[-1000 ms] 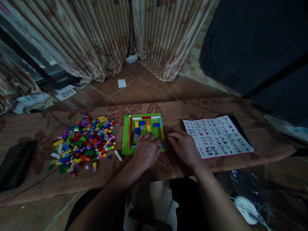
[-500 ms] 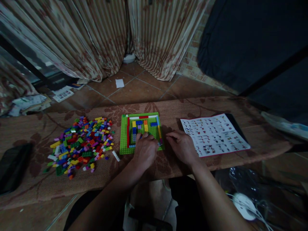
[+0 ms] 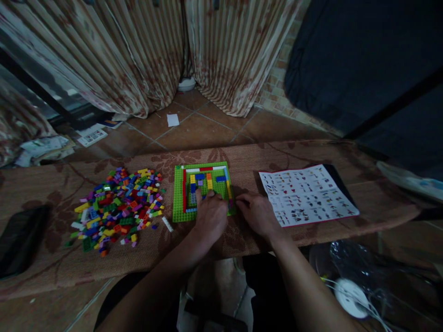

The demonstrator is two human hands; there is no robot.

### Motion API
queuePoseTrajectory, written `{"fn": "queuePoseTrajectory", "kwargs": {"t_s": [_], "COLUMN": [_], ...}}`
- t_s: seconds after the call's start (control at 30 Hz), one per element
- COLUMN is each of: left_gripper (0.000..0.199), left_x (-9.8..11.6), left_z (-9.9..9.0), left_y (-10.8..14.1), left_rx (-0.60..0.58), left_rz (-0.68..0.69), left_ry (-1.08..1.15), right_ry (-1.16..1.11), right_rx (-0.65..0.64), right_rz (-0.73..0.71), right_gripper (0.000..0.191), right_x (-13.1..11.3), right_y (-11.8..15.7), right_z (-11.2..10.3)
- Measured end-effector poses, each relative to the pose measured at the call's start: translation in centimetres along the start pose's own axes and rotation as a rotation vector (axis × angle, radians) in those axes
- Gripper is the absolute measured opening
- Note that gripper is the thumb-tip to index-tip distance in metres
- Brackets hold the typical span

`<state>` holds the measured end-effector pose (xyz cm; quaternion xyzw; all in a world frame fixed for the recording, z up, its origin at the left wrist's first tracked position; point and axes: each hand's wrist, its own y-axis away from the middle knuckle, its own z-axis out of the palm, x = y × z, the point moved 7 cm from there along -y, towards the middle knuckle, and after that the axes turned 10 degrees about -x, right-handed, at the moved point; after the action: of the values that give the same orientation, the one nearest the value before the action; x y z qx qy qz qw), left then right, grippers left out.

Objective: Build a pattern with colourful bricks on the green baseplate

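A green baseplate (image 3: 178,196) lies at the middle of the cloth-covered table, with a rim of red, white, yellow and blue bricks and several bricks inside it. My left hand (image 3: 212,214) rests over its lower right part, fingers bent down onto the bricks; whatever lies beneath the fingertips is hidden. Just past the plate's right edge is my right hand (image 3: 258,212), its fingers curled together near the plate's lower right corner; anything between them is too small to tell. To the left spreads a pile of loose coloured bricks (image 3: 121,207).
A printed sheet (image 3: 311,193) lies right of my right hand, over a dark flat object. One white brick (image 3: 167,224) sits between pile and plate. A black phone-like object (image 3: 22,240) is at the far left. Cables and a white power strip (image 3: 351,297) are at the lower right.
My right hand has shifted slightly left, closer to the baseplate's edge. My left hand has moved slightly over the plate, its fingers still bent down.
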<state>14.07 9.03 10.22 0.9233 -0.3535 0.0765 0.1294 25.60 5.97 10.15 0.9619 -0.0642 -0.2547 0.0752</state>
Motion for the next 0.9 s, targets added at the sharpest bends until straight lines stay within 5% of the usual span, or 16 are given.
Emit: {"fn": "queuePoseTrajectory", "kwargs": {"t_s": [0.17, 0.57, 0.9], "left_gripper": [0.024, 0.021, 0.012], "left_x": [0.1, 0.2, -0.9], "left_z": [0.3, -0.1, -1.8], "left_y": [-0.5, 0.3, 1.2], "left_rx": [-0.087, 0.088, 0.054], "left_rz": [-0.012, 0.003, -0.003], "left_ry": [-0.025, -0.023, 0.082], "right_ry": [0.028, 0.037, -0.054], "right_rx": [-0.04, 0.005, 0.114], "right_rz": [0.014, -0.014, -0.061], "right_gripper": [0.019, 0.02, 0.02], "right_x": [-0.2, -0.5, 0.3], "right_y": [-0.2, 0.2, 0.2], "right_z": [0.4, 0.3, -0.5]}}
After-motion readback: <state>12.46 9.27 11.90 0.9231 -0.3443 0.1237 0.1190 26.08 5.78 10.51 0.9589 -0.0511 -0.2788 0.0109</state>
